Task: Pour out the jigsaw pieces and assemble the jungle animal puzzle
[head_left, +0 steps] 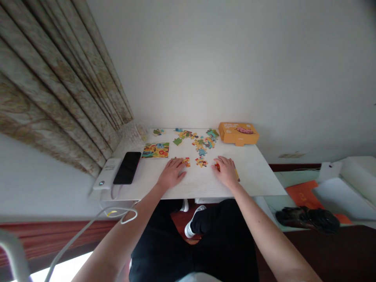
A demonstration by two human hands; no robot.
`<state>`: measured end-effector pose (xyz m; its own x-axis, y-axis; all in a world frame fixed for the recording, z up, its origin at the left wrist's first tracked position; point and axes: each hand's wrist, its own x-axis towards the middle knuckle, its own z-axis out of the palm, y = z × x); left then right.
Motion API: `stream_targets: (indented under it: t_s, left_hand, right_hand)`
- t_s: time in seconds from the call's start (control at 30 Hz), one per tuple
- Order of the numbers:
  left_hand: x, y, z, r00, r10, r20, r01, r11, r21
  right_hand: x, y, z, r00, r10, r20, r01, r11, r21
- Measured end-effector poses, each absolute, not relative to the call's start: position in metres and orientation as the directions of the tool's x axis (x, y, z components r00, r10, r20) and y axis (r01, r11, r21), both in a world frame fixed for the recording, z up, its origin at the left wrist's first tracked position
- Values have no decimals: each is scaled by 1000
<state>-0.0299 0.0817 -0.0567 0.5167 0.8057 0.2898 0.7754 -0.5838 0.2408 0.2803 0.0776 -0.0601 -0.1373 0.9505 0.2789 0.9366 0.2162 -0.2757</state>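
Your left hand (172,173) and right hand (225,171) lie apart on the white tabletop (258,176), palms down. Your left fingers (180,166) spread flat, their tips just beside a small cluster of orange jigsaw pieces (186,161). Your right fingers (221,162) curve over a red-orange piece (217,167), though this view doesn't show whether you are gripping it or only covering it. A yellow strip (236,174), possibly another piece, shows past that hand.

Between your hands sits a little group of yellow and orange pieces (201,162). Beyond them, most of the pieces remain loose in a scattered spread (197,141) towards the far edge, with only a few touching. On the left lies a complete-looking rectangular animal picture (155,150); you can't tell whether it is assembled or a printed card. No other finished section shows.

An orange box (238,133) stands at the far right, while a black phone (127,167) and white power bank (107,173) lie side by side at the left edge.
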Motion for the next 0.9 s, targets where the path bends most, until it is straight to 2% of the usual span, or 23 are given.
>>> stream_targets:
  t_s: [0.1, 0.27, 0.5, 0.7, 0.9]
  left_hand:
    - [-31, 82, -60, 522, 809, 270, 772, -583, 254]
    - [-31, 83, -63, 516, 818, 253, 780, -571, 255]
    - [-31, 82, -64, 509, 818, 268, 773, -572, 275]
    - [-31, 82, -65, 500, 821, 275, 770, -567, 293]
    - [-31, 82, -63, 504, 821, 268, 776, -567, 277]
  right_hand:
    - [249, 75, -50, -166, 953, 253, 918, 243, -314]
    - [210, 68, -47, -74, 988, 133, 942, 113, -317]
    - [203, 69, -60, -79, 985, 155, 908, 135, -396]
    - [194, 72, -63, -21, 991, 132, 929, 68, -364]
    - [192, 77, -53, -38, 997, 71, 928, 61, -367]
